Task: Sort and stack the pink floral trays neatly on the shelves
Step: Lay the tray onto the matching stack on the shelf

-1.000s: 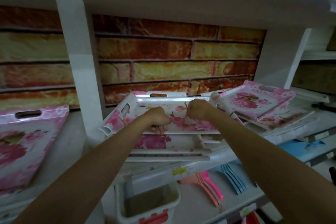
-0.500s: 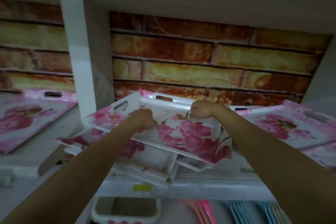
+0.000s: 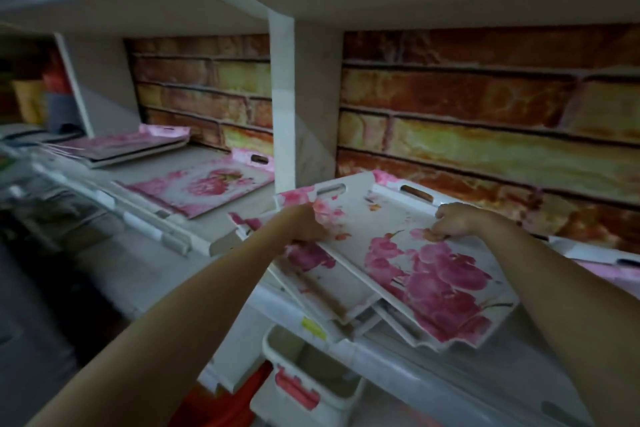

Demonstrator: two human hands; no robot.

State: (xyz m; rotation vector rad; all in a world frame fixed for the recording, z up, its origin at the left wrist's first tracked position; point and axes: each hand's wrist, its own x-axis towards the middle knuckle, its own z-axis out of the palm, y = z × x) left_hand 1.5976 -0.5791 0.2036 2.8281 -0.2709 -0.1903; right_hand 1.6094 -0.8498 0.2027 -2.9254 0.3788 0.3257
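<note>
A white tray with pink flowers (image 3: 408, 253) lies tilted on top of a loose pile of similar trays (image 3: 322, 284) on the middle shelf. My left hand (image 3: 304, 224) grips its left edge with curled fingers. My right hand (image 3: 453, 220) holds the tray's far right part, fingers curled on its surface near the handle slot. A single pink floral tray (image 3: 204, 185) lies flat in the bay to the left of the white upright. Further left sits a low stack of pink trays (image 3: 121, 146).
A white upright post (image 3: 282, 107) divides the shelf bays. The shelf front rail (image 3: 381, 347) carries a yellow price tag. Below it stands a white plastic bin (image 3: 304, 371) with red clips. A brick-pattern back wall closes the bays. Another pink tray edge (image 3: 609, 267) shows at the right.
The view has swung left, bringing the left bay and its trays into sight. The top tray has shifted a little toward the right and front while both hands keep hold of it.
</note>
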